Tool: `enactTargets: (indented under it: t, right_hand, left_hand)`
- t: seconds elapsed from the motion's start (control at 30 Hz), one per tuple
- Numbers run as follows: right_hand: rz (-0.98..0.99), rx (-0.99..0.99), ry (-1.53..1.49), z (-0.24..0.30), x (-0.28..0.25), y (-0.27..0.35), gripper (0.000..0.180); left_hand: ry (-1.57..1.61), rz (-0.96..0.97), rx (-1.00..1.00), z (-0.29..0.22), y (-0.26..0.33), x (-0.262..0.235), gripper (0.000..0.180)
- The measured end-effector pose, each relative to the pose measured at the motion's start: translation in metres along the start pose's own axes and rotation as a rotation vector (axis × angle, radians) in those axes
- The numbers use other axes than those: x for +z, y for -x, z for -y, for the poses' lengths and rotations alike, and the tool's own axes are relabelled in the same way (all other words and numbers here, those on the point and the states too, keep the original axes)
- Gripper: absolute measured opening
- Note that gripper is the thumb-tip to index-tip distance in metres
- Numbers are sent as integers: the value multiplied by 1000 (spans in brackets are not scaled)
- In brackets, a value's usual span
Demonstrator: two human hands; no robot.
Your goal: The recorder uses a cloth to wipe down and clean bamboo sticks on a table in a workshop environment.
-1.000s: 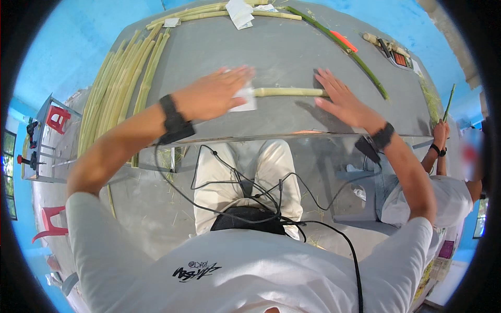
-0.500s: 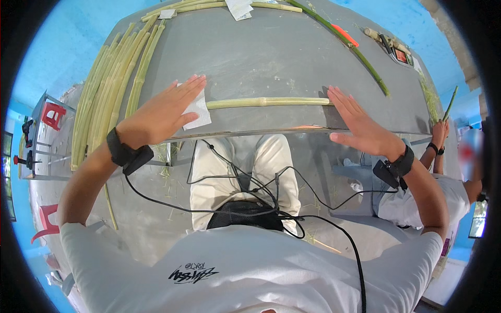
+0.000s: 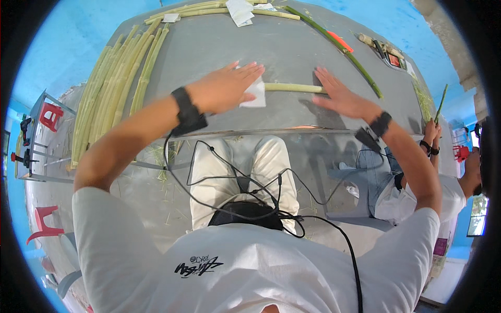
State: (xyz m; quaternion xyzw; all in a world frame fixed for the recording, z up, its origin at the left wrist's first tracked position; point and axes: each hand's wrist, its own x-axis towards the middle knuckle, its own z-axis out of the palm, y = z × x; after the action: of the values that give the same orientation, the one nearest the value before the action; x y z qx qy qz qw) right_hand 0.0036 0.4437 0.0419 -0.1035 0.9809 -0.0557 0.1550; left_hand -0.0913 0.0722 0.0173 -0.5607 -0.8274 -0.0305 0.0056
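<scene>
A peeled, pale green bamboo pole (image 3: pixel 293 87) lies crosswise on the grey table in front of me. My left hand (image 3: pixel 222 89) rests flat on a white sheet (image 3: pixel 257 98) laid over the pole, its fingers stretched out and pointing to the right. The pole's left part is hidden under this hand and sheet. At the pole's right end is my right hand (image 3: pixel 345 97), palm down with the fingers extended; whether its palm presses on the pole I cannot tell. Neither hand is wrapped round anything.
Several peeled poles (image 3: pixel 112 83) lie along the table's left side, more (image 3: pixel 209 10) at the far edge. A green stalk (image 3: pixel 360 70) and an orange-handled tool (image 3: pixel 340 41) lie far right. At right, another person's hands (image 3: pixel 431 133) hold a green stalk. Black cables (image 3: pixel 261 201) cross my lap.
My left hand and the sheet have slid right along the pole and away from me. The pole now lies farther from the near table edge. My right hand has also shifted away and slightly left.
</scene>
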Motion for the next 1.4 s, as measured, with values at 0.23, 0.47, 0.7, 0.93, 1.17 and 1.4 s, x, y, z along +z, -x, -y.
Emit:
enactTargets:
  t: [0.23,0.47,0.7,0.93,1.17,1.4]
  right_hand:
    - [-140,-171,64,30,16,89,103]
    - [-182,-99,38,7,16,23,102]
    - [-169,-144,41,18,25,62,102]
    - [-148,-154,26,26,22,91,99]
    - [-128,-47,-27,5,4,9,106]
    - [-156,-116,-52,19,18,72,95]
  left_hand:
    - [103,79,-163,6,115,-28,73]
    - [30,19,-29,2,5,0,74]
    - [47,42,-23,-16,36,-7,73]
    - [39,131,-189,6,108,-30,72]
    - [7,52,-23,7,7,-5,70]
    - [46,132,-167,11,90,-23,72]
